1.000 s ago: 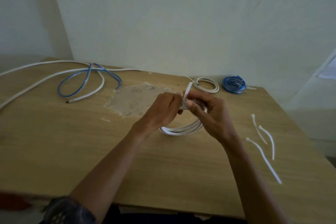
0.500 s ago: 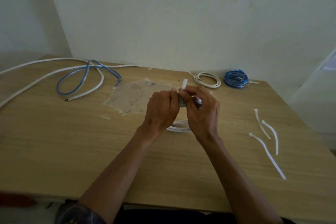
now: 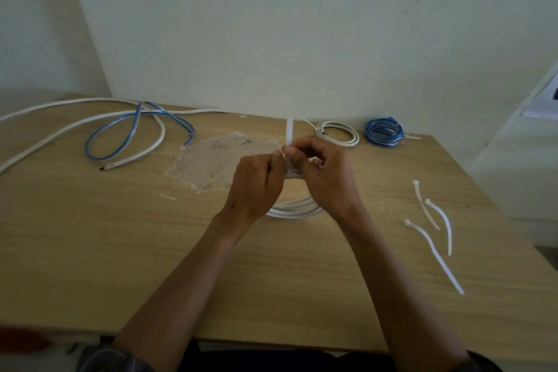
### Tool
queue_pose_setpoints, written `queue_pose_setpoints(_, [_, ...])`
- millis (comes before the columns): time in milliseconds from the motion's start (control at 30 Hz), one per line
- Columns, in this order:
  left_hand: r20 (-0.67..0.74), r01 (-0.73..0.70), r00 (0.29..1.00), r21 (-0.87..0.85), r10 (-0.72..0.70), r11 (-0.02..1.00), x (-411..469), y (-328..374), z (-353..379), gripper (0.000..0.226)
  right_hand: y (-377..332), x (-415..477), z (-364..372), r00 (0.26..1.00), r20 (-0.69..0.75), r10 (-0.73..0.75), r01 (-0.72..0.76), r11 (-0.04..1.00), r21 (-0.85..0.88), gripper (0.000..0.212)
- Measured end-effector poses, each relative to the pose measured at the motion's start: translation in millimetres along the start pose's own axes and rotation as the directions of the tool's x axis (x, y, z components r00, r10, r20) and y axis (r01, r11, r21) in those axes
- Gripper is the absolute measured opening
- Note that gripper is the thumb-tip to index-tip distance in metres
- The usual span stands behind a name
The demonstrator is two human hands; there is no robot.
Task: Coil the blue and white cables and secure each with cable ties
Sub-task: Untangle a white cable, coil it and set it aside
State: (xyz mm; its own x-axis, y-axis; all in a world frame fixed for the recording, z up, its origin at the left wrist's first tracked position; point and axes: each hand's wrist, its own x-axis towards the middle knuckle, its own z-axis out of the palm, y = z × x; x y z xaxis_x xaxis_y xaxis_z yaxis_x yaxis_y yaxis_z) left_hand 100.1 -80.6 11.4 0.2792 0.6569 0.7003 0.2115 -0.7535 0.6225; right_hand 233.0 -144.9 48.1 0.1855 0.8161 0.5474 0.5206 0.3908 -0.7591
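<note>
A white cable coil [image 3: 297, 209] lies at the table's middle, its far side lifted between both hands. My left hand [image 3: 256, 187] and my right hand [image 3: 327, 178] pinch the coil's top where a white cable tie [image 3: 290, 133] wraps it; the tie's tail sticks straight up above my fingers. Which hand holds the tie and which the coil is hidden by the fingers. Three loose white cable ties [image 3: 434, 226] lie to the right. An uncoiled blue cable [image 3: 133, 133] and a long white cable [image 3: 75, 130] sprawl at the far left.
A tied white coil [image 3: 338, 137] and a tied blue coil [image 3: 383, 131] rest at the table's [image 3: 90, 251] far edge by the wall. A rough worn patch [image 3: 220, 160] marks the tabletop left of my hands. A white ledge [image 3: 537, 142] stands to the right.
Both hands stayed on the coil's top while the tie's tail came to stand upright. The coil's near side shows a little more below my hands than half a second ago.
</note>
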Motion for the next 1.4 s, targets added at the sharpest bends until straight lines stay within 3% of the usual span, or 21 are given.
queue_pose_setpoints(67, [0.044, 0.158, 0.987, -0.148, -0.154, 0.976, 1, -7, -9, 0.055, 9, -1, 3, 0.995, 0.068, -0.067, 0.080, 0.974, -0.210, 0.032])
queue_pose_setpoints(133, [0.045, 0.287, 0.958, -0.224, -0.284, 0.931, 3, -9, -15, 0.060, 22, -4, 6, 0.989, 0.078, -0.122, 0.140, 0.941, -0.306, 0.046])
queue_pose_setpoints(300, [0.096, 0.477, 0.874, -0.354, -0.476, 0.805, 5, -9, -17, 0.060, 34, -2, 19, 0.953, -0.055, -0.296, 0.223, 0.816, -0.533, 0.063])
queue_pose_setpoints(400, [0.120, 0.549, 0.823, -0.420, -0.556, 0.723, 7, -11, -17, 0.060, 38, 5, 21, 0.950, -0.023, -0.311, 0.245, 0.789, -0.564, 0.067])
queue_pose_setpoints(467, [0.140, 0.544, 0.828, -0.440, -0.544, 0.714, 8, -9, -18, 0.060, 43, 8, 21, 0.962, -0.021, -0.273, 0.224, 0.828, -0.515, 0.059])
queue_pose_setpoints(567, [0.173, 0.462, 0.886, -0.379, -0.429, 0.802, 8, -11, -16, 0.058, 52, 12, 17, 0.983, -0.086, -0.159, 0.108, 0.898, -0.427, 0.050])
queue_pose_setpoints(633, [0.227, 0.498, 0.866, -0.312, -0.446, 0.809, 7, -12, -10, 0.062, 59, 16, 10, 0.985, -0.161, -0.058, -0.002, 0.936, -0.352, 0.052])
queue_pose_setpoints(700, [0.283, 0.605, 0.796, -0.346, -0.535, 0.717, 2, -9, 1, 0.061, 65, 16, 4, 0.981, -0.194, 0.021, -0.078, 0.953, -0.292, 0.061])
queue_pose_setpoints(767, [0.238, 0.634, 0.763, -0.455, -0.601, 0.625, -1, -6, 17, 0.056, 71, 15, -1, 0.969, -0.223, 0.109, -0.152, 0.970, -0.189, 0.062])
queue_pose_setpoints(833, [0.172, 0.656, 0.699, -0.541, -0.694, 0.526, -1, -5, 29, 0.055, 72, 14, -8, 0.941, -0.242, 0.237, -0.238, 0.971, 0.026, 0.056])
queue_pose_setpoints(900, [0.110, 0.625, 0.612, -0.675, -0.783, 0.393, 7, -4, 33, 0.054, 67, 6, -16, 0.933, -0.136, 0.333, -0.316, 0.939, 0.134, 0.050])
queue_pose_setpoints(933, [0.085, 0.580, 0.584, -0.740, -0.807, 0.341, 14, -4, 37, 0.053, 63, 1, -17, 0.928, -0.029, 0.371, -0.366, 0.925, 0.101, 0.044])
queue_pose_setpoints(1000, [0.077, 0.509, 0.559, -0.819, -0.826, 0.267, 32, -4, 46, 0.051, 57, -8, -13, 0.878, 0.176, 0.446, -0.457, 0.889, 0.026, 0.033])
queue_pose_setpoints(1033, [0.094, 0.497, 0.559, -0.833, -0.824, 0.242, 40, -3, 53, 0.050, 58, -9, -10, 0.863, 0.195, 0.466, -0.486, 0.871, 0.069, 0.031])
queue_pose_setpoints(1100, [0.145, 0.512, 0.584, -0.829, -0.799, 0.224, 52, -3, 70, 0.050, 69, 2, -8, 0.860, 0.064, 0.507, -0.504, 0.821, 0.269, 0.028])
queue_pose_setpoints(1167, [0.217, 0.562, 0.611, -0.796, -0.761, 0.225, 58, -3, 84, 0.051, 85, 20, -9, 0.784, -0.135, 0.606, -0.505, 0.750, 0.427, 0.027])
queue_pose_setpoints(1267, [0.326, 0.701, 0.639, -0.620, -0.696, 0.353, 63, -19, 100, 0.056, 116, 44, -18, 0.693, -0.315, 0.648, -0.520, 0.753, 0.404, 0.021])
queue_pose_setpoints(1333, [0.357, 0.723, 0.684, -0.450, -0.636, 0.525, 71, -37, 105, 0.057, 137, 63, -31, 0.681, -0.363, 0.636, -0.537, 0.771, 0.342, 0.021])
queue_pose_setpoints(1400, [0.342, 0.550, 0.812, -0.177, -0.472, 0.816, 82, -58, 106, 0.057, 158, 89, -49, 0.687, -0.395, 0.610, -0.551, 0.791, 0.264, 0.019])
